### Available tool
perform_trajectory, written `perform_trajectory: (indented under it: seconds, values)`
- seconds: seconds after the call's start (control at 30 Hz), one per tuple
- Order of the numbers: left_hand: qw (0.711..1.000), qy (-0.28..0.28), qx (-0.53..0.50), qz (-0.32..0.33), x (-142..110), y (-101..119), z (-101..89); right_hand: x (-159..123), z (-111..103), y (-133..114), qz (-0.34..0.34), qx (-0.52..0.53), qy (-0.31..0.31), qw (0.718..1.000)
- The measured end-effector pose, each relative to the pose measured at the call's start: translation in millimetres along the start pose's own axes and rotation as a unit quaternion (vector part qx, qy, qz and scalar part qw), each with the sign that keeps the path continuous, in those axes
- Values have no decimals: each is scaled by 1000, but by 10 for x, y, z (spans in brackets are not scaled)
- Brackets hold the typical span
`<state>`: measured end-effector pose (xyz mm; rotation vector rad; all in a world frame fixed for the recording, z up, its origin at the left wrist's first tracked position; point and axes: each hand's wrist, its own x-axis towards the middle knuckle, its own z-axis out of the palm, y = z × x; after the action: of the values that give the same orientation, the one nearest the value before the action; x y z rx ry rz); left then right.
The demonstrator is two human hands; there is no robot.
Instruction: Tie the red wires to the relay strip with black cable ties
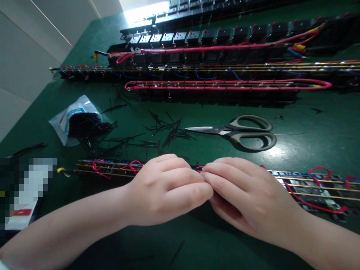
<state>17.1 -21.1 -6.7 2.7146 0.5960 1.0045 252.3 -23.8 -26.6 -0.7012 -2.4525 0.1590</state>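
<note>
Both hands meet over the middle of a long wired strip, which carries brass-coloured rods and red and blue wires. My left hand has its fingers curled and pressed together, with the fingertips against those of the other hand. My right hand is closed in the same way, thumb tucked underneath. Whatever the fingertips pinch is hidden by the hands. Just beyond them lie loose black cable ties and a pair of scissors with grey-green handles, blades toward the left.
An opened plastic bag spills black cable ties at the left. Farther back lie several long socket strips with a red cable loop. A blurred-out object is at the left edge of the green table.
</note>
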Motion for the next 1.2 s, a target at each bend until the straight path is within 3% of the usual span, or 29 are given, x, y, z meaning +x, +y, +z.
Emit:
perform_trajectory:
  seconds: [0.2,0.63,0.8,1.03,1.2]
  values:
    - [991,24,-129,-18,3,-9,94,6,-43,13,2,61,-10,998]
    - [982,21,-187,-15,31,53,51,-8,-27,32,14,79,-9,997]
    - [965,-7,-258,-53,65,134,-25,-8,-46,25,20,66,-15,997]
    - [962,65,-226,-137,25,40,80,2,-43,51,30,93,-25,995]
    - [957,65,-245,-143,27,45,74,10,-77,49,29,132,-36,990]
